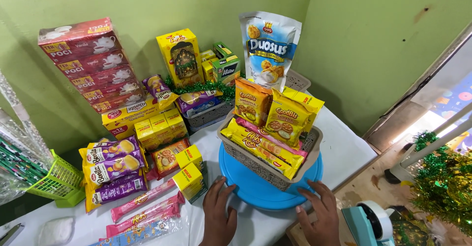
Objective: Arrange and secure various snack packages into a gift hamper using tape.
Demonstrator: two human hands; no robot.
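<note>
Both hands rest with fingers spread, grasping nothing: the left hand (218, 215) and right hand (319, 215) press flat against the near rim of the round blue plastic turntable (246, 179). Just beyond the fingertips, on that disc, sits a beige woven plastic basket (255, 165) of yellow biscuit packets (285, 120). Left of the left hand lie pink wafer sticks (142, 207).

Head camera looks steeply down, close over a snack-laden table (344, 147) toward the green corner.
</note>
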